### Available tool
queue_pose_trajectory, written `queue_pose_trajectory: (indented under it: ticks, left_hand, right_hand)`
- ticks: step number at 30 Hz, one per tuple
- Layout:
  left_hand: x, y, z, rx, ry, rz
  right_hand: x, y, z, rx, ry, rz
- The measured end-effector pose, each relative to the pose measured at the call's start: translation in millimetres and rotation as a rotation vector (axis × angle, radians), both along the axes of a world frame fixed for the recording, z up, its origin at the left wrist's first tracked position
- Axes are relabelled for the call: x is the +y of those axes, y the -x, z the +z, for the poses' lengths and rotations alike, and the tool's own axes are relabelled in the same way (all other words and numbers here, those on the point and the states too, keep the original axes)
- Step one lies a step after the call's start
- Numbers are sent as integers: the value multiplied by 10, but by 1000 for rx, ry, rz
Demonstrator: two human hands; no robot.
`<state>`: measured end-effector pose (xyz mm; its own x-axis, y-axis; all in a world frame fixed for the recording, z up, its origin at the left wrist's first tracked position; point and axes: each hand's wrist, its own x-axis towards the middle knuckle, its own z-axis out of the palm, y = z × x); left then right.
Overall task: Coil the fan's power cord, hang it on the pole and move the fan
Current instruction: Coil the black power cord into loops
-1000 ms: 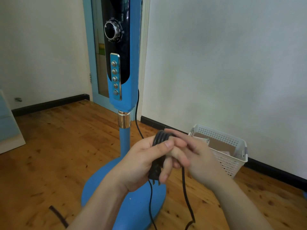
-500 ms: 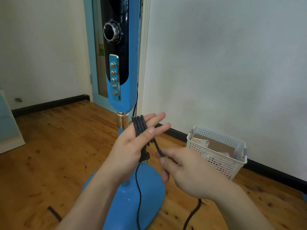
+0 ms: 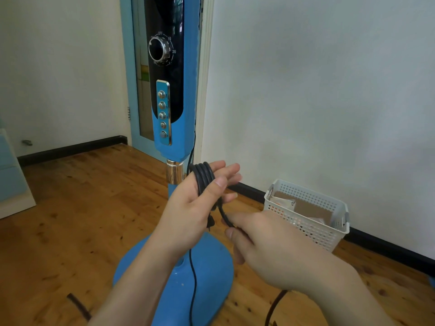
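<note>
Looping round the left hand (image 3: 188, 208), the black cord (image 3: 204, 177) sits in a few rings, with the thumb pressing on them and the fingers out straight. The right hand (image 3: 277, 250) pinches the loose cord just below. Both hands are in front of the blue fan (image 3: 170, 90), above its round base (image 3: 207, 274). A white basket (image 3: 306, 212) sits by the wall.

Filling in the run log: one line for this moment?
step: coiling | left hand: cord loops around fingers | right hand: pinching cord strand | fan: unmoved
</note>
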<state>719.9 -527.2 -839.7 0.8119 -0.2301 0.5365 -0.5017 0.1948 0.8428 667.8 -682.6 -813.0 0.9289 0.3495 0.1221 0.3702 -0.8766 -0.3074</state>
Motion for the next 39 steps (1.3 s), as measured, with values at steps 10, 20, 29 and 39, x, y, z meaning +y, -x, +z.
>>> queue_pose_trajectory:
  ticks: [10, 20, 29, 39]
  left_hand:
    - [77, -25, -18, -49, -21, -66]
    - [99, -29, -126, 26, -397, -45]
    - [39, 57, -71, 46, -314, -311]
    - [39, 1, -63, 136, -2, -516]
  right_hand:
    - [-23, 88, 139, -156, 45, 44]
    - [-191, 72, 245, -291, -164, 91]
    - [-368, -175, 18, -445, -527, -33]
    - [-145, -287, -249, -115, -818, -25]
